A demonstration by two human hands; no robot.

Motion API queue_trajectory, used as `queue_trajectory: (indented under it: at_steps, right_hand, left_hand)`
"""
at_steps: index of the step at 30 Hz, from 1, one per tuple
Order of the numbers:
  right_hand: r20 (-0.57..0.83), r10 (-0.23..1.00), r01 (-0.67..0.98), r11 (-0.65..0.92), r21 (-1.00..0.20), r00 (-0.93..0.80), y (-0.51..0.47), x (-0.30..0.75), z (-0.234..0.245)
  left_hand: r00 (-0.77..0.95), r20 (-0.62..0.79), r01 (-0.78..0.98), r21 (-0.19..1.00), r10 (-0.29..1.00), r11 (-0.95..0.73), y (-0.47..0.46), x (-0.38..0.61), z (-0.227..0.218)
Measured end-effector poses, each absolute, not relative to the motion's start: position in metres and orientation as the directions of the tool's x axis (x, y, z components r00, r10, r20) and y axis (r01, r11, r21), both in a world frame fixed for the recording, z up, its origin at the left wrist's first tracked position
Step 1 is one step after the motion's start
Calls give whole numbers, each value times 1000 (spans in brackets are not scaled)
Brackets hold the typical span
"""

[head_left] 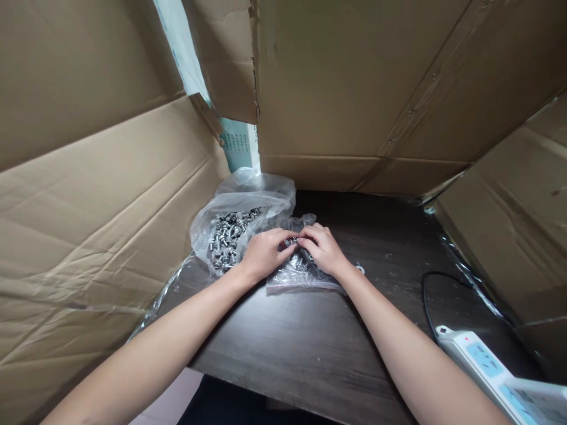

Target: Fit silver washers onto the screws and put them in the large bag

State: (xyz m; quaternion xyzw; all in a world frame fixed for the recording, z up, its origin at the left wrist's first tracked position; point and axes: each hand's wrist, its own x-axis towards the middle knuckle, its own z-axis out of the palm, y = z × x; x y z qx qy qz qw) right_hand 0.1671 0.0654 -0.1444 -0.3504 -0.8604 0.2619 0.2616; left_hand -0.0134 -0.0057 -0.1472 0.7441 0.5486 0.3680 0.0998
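Observation:
My left hand (264, 255) and my right hand (325, 248) meet over a clear zip bag (287, 283), fingers closed and fingertips almost touching. Pinched between them is a small silvery screw (293, 241), mostly covered by the fingers. The zip bag lies flat on the dark table with small metal parts inside, partly hidden under my right hand. Just left of my left hand stands an open plastic bag (198, 230), its rim spread wide, full of silvery screws (227, 239).
Cardboard walls (354, 88) enclose the dark wooden table (283, 342) at the back and both sides. A white power strip (476, 354) with a black cable (424, 301) lies at the right. A small white ring (360, 269) rests beside my right wrist.

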Motion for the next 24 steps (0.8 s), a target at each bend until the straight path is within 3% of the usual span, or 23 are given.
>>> queue_trajectory:
  at_steps: [24]
  right_hand:
    - [266, 731, 471, 630, -617, -629, 65, 166, -145]
  left_hand:
    - [105, 389, 756, 566, 915, -328, -7, -11, -145]
